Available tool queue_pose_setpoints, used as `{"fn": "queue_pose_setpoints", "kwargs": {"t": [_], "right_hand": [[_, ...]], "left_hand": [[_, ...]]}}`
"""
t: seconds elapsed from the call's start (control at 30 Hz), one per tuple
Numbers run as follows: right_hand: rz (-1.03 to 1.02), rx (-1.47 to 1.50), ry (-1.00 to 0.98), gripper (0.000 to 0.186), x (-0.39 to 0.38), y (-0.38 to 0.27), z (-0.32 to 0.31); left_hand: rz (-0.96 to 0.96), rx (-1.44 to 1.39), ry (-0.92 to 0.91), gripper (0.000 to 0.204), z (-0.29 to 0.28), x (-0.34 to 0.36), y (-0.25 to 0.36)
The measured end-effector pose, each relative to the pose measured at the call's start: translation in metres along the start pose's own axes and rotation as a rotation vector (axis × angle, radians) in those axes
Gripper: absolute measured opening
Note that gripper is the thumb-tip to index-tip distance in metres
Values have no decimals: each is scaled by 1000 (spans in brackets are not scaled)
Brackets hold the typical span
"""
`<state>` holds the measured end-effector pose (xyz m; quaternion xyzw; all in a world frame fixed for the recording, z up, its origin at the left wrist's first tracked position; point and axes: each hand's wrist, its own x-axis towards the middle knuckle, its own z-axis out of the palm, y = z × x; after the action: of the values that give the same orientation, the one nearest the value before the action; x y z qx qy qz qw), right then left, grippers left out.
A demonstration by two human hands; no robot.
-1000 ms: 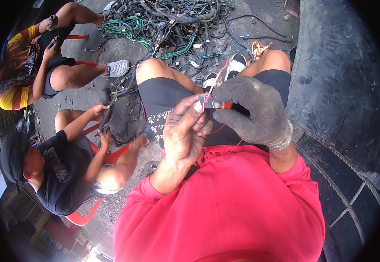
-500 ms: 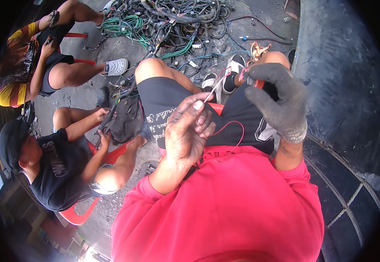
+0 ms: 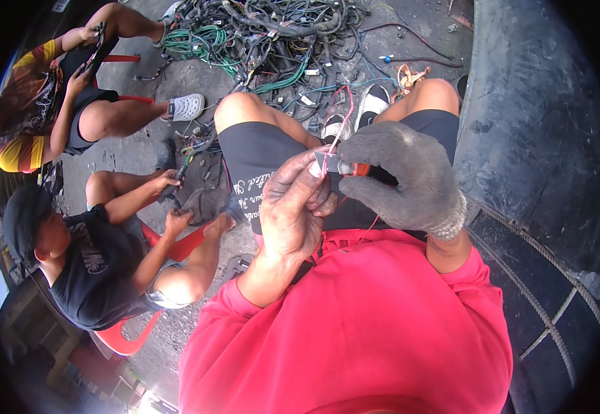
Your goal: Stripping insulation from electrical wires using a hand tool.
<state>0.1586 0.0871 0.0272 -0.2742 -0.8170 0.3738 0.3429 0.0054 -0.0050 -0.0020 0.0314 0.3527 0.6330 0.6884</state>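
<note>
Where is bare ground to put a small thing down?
Bare ground shows between the two co-workers, and between white clog and green wires. Crowded: the cable pile, and over the lap, with left hand, gloved right hand, pink wire.

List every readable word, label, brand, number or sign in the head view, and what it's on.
No wording copied; locations only:
Dark shorts, wearer's left leg: white lettering, partly readable.
Dark T-shirt, nearer co-worker: pale lettering, blurred.
Yellow-and-dark shirt, farther co-worker: pale script, blurred.
White tag by the cable pile: too small to read.
</note>
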Motion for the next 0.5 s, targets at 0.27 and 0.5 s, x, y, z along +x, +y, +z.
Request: {"fn": "queue_pose_setpoints", "kwargs": {"t": [0.27,0.5], "right_hand": [[63,-33,-48,28,6,-4,2],[92,-32,32,29,4,-6,8]], "left_hand": [[77,-51,-11,22,-3,3,0],[115,19,50,24,-1,1,-1]]}}
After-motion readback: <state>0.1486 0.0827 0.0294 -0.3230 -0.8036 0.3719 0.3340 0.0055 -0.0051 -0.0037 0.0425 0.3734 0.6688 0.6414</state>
